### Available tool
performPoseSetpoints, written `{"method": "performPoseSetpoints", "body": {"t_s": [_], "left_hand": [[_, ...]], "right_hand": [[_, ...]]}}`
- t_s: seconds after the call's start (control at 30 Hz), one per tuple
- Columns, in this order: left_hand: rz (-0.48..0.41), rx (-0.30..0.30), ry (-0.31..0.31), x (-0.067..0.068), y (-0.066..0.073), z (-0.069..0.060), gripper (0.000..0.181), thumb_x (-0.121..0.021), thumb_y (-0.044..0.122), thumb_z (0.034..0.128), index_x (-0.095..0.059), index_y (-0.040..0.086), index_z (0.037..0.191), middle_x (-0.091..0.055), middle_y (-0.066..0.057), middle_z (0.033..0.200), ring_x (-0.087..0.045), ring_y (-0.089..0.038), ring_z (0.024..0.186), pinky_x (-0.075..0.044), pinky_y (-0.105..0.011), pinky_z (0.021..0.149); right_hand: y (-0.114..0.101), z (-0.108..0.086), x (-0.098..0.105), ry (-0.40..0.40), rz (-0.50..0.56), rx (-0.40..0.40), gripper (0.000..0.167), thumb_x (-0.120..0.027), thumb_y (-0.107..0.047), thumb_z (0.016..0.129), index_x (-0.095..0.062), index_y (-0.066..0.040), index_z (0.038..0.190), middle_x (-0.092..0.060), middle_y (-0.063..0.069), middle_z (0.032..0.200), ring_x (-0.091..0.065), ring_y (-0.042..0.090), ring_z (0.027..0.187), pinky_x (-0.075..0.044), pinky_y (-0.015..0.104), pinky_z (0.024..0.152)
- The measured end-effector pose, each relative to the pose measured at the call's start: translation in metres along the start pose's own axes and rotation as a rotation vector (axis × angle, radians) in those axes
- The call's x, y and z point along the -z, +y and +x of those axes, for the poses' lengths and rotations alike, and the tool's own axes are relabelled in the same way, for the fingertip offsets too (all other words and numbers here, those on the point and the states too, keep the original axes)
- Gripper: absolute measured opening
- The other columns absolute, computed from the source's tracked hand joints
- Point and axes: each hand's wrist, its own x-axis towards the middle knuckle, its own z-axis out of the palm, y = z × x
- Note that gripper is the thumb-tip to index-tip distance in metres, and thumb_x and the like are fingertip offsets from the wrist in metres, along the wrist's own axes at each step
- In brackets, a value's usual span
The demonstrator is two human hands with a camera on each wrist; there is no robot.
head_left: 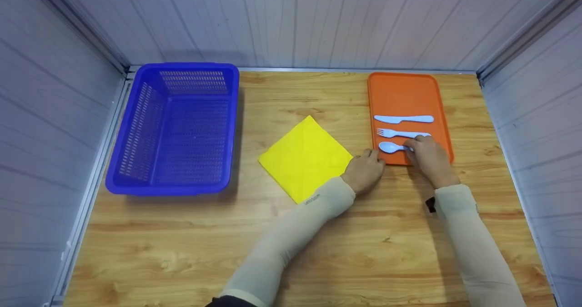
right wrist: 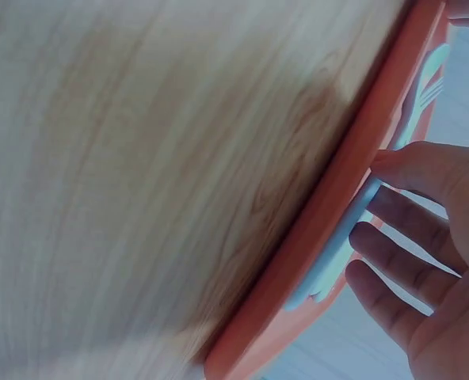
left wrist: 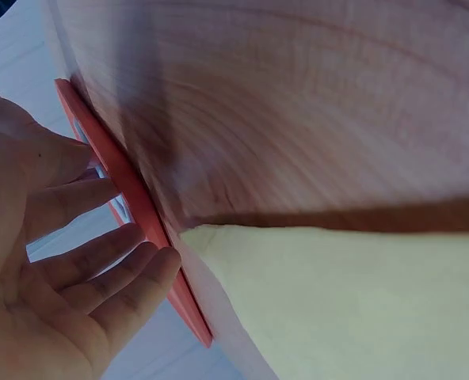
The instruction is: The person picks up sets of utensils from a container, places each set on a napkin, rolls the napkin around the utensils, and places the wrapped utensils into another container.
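Observation:
An orange tray [head_left: 404, 93] holds a light-blue plastic knife [head_left: 403, 119], a fork [head_left: 402, 134] and a spoon [head_left: 389, 148], laid one below another. My right hand [head_left: 429, 159] pinches the spoon's handle between thumb and fingers; in the right wrist view the thumb [right wrist: 413, 166] lies on one side of the handle, the fingers on the other. The fork's handle end is partly behind this hand. At the tray's near left corner, my left hand [head_left: 364, 173] touches the rim with fairly straight fingers [left wrist: 131, 297]. Its forearm passes over a corner of a yellow folded napkin [head_left: 302, 157].
A blue plastic basket [head_left: 193, 138] with slotted walls stands at the left on the wooden table [head_left: 363, 252]. White panel walls [head_left: 291, 25] enclose the back and both sides, close behind the basket and the tray.

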Motion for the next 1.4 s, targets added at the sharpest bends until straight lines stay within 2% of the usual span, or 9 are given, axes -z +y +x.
{"method": "performPoseSetpoints", "body": {"t_s": [0.23, 0.43, 0.63, 0.77, 0.93, 1.03, 1.13, 1.27, 1.4], "left_hand": [[-0.026, -0.001, -0.007, 0.002, -0.003, -0.004, 0.033, -0.049, 0.018, 0.1058, -0.062, 0.013, 0.135, -0.055, -0.009, 0.132, -0.051, -0.021, 0.120, -0.056, -0.030, 0.086], [-0.050, 0.017, 0.058, 0.006, -0.010, -0.014, 0.037, -0.051, 0.026, 0.1029, -0.060, 0.008, 0.134, -0.055, -0.011, 0.134, -0.051, -0.025, 0.123, -0.049, -0.031, 0.099], [-0.087, 0.081, 0.098, 0.015, -0.036, -0.037, 0.036, -0.053, 0.027, 0.1014, -0.063, 0.007, 0.129, -0.058, -0.011, 0.127, -0.053, -0.026, 0.119, -0.052, -0.032, 0.094], [-0.122, 0.154, 0.120, 0.012, -0.061, -0.060, 0.038, -0.056, 0.030, 0.1005, -0.062, 0.006, 0.129, -0.058, -0.015, 0.130, -0.054, -0.030, 0.122, -0.052, -0.036, 0.094], [-0.167, 0.275, 0.137, 0.001, -0.095, -0.102, 0.045, -0.064, 0.031, 0.0972, -0.061, 0.001, 0.130, -0.054, -0.020, 0.136, -0.052, -0.036, 0.125, -0.053, -0.042, 0.094], [-0.227, 0.354, 0.129, -0.002, -0.111, -0.127, 0.045, -0.067, 0.026, 0.0949, -0.061, -0.002, 0.129, -0.053, -0.023, 0.136, -0.051, -0.039, 0.124, -0.053, -0.045, 0.093], [-0.274, 0.403, 0.127, -0.004, -0.124, -0.147, 0.044, -0.069, 0.021, 0.0933, -0.061, -0.004, 0.129, -0.053, -0.025, 0.135, -0.051, -0.042, 0.123, -0.053, -0.047, 0.093], [-0.297, 0.411, 0.142, -0.009, -0.135, -0.162, 0.040, -0.070, 0.016, 0.0915, -0.063, -0.006, 0.124, -0.054, -0.028, 0.131, -0.053, -0.043, 0.119, -0.055, -0.048, 0.089], [-0.318, 0.422, 0.128, -0.013, -0.141, -0.166, 0.036, -0.070, 0.015, 0.0901, -0.064, -0.006, 0.120, -0.054, -0.027, 0.129, -0.054, -0.042, 0.116, -0.056, -0.047, 0.085]], "right_hand": [[-0.001, 0.001, -0.001, 0.006, -0.024, 0.020, 0.010, -0.068, -0.003, 0.093, -0.073, 0.000, 0.101, -0.068, 0.019, 0.089, -0.062, 0.041, 0.083, -0.053, 0.054, 0.069], [-0.015, 0.006, 0.002, 0.084, 0.051, 0.056, 0.015, -0.066, 0.000, 0.095, -0.072, 0.000, 0.108, -0.065, 0.021, 0.092, -0.062, 0.041, 0.084, -0.053, 0.054, 0.072], [-0.042, 0.026, 0.011, 0.174, 0.058, 0.137, 0.012, -0.070, -0.001, 0.092, -0.071, 0.004, 0.102, -0.064, 0.020, 0.086, -0.061, 0.040, 0.078, -0.054, 0.050, 0.065], [-0.062, 0.036, 0.014, 0.194, 0.096, 0.157, 0.012, -0.071, 0.001, 0.090, -0.069, 0.007, 0.101, -0.064, 0.020, 0.088, -0.061, 0.038, 0.079, -0.055, 0.048, 0.066], [-0.094, 0.051, 0.014, 0.086, 0.231, 0.078, 0.013, -0.069, -0.002, 0.092, -0.069, 0.008, 0.100, -0.066, 0.020, 0.090, -0.064, 0.035, 0.080, -0.055, 0.047, 0.067], [-0.116, 0.062, 0.012, -0.001, 0.353, -0.020, 0.017, -0.067, -0.008, 0.094, -0.070, 0.006, 0.103, -0.069, 0.019, 0.094, -0.068, 0.030, 0.081, -0.057, 0.043, 0.066], [-0.135, 0.072, 0.008, -0.044, 0.443, -0.128, 0.021, -0.067, -0.014, 0.094, -0.071, 0.003, 0.106, -0.071, 0.016, 0.096, -0.069, 0.026, 0.081, -0.058, 0.041, 0.064], [-0.157, 0.086, 0.001, -0.056, 0.496, -0.233, 0.024, -0.068, -0.019, 0.094, -0.072, 0.000, 0.107, -0.072, 0.013, 0.095, -0.069, 0.024, 0.081, -0.058, 0.038, 0.064], [-0.176, 0.101, -0.009, -0.067, 0.533, -0.305, 0.022, -0.066, -0.019, 0.092, -0.071, -0.001, 0.103, -0.071, 0.011, 0.092, -0.066, 0.022, 0.075, -0.056, 0.034, 0.064]]}}
